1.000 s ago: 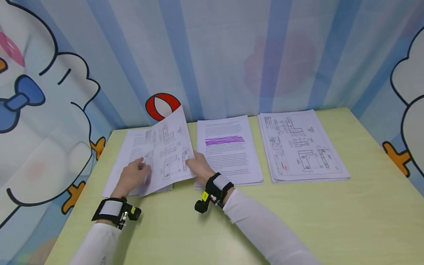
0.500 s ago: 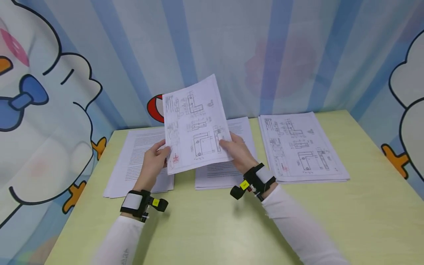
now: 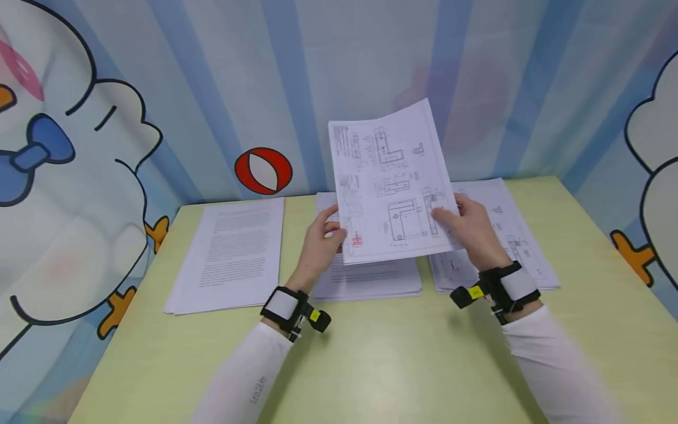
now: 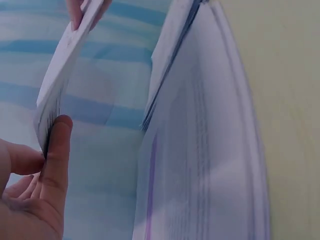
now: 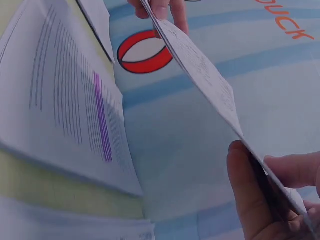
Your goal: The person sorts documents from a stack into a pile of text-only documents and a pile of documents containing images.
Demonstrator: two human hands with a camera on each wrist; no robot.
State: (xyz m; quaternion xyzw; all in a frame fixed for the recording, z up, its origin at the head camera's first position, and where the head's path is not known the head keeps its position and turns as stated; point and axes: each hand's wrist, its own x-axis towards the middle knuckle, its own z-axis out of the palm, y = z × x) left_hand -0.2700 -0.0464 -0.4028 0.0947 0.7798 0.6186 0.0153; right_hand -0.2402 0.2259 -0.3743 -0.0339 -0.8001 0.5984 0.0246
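Observation:
A thin bundle of paper sheets, printed with technical drawings and a red stamp, is held up tilted above the table. My left hand pinches its lower left edge between thumb and fingers. At the lower right edge my right hand grips it, thumb on the printed face and fingers behind. In the right wrist view the bundle shows edge-on, several layers thin. Below it lies the middle paper stack, partly hidden; its purple-marked lines show in the right wrist view. The right paper stack, with similar drawings, is partly covered by my right hand.
A left stack of text pages lies near the table's left edge. All stacks rest on a pale yellow-green table. Behind it hangs a blue striped curtain with cartoon prints, close to the table's back edge.
Both hands have lifted the drawing sheets off the left stack and carried them right, over the middle stack. The left stack's text page is now uncovered.

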